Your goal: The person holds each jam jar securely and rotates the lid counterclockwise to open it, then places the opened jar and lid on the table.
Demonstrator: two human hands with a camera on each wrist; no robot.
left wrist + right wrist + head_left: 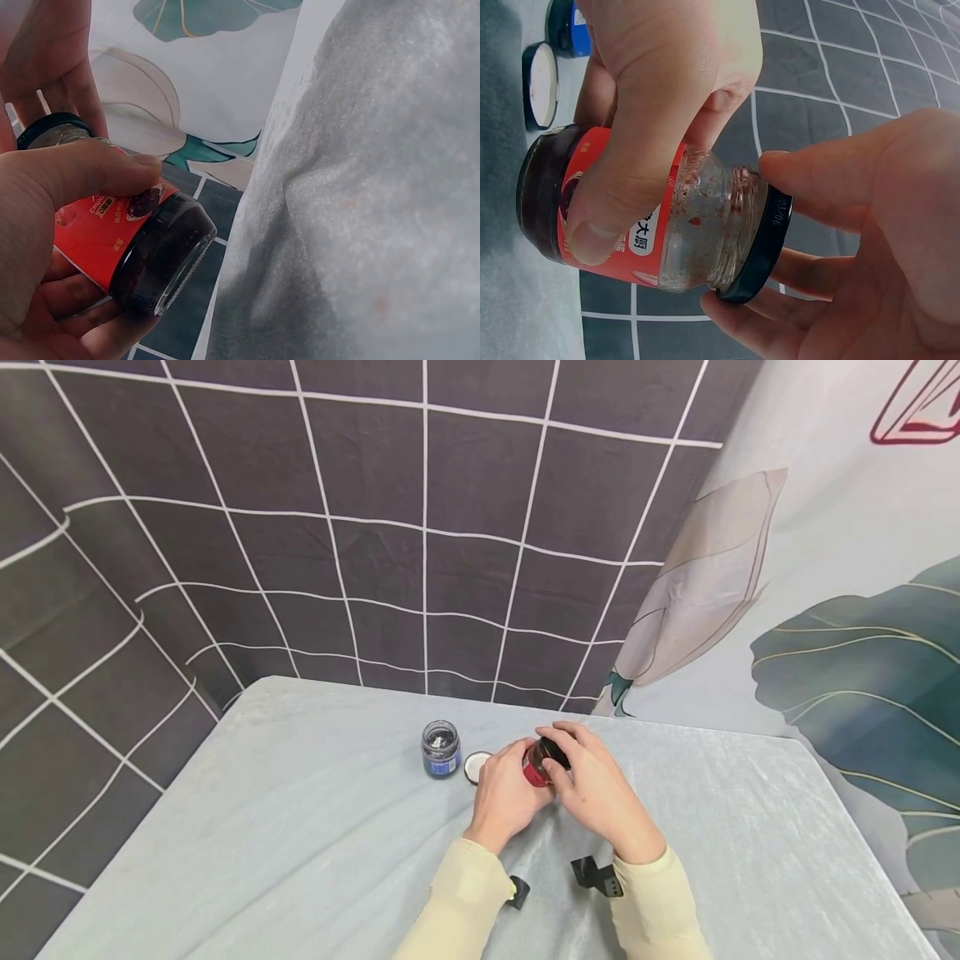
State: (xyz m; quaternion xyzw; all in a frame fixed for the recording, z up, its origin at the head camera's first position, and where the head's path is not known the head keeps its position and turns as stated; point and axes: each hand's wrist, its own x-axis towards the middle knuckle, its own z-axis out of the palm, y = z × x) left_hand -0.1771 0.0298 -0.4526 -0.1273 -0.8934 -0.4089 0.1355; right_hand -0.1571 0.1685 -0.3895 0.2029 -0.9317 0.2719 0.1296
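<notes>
A glass jar with a red label [649, 217], dark contents at its base, is gripped round its body by my left hand [508, 797]. My right hand [603, 789] holds the jar's black lid [761, 247] by its rim, thumb on one side and fingers on the other. In the right wrist view the lid sits slightly askew at the threaded mouth. Red specks cling to the glass below it. The left wrist view shows the left thumb [112, 171] across the label and the fingers curled beneath.
Left of the hands stands a lidless glass jar with a blue label [440, 752]. Beside it a lid [477, 767] lies with its white inner side up. A pale cloth [300, 827] covers the table; a dark gridded curtain [360, 552] hangs behind.
</notes>
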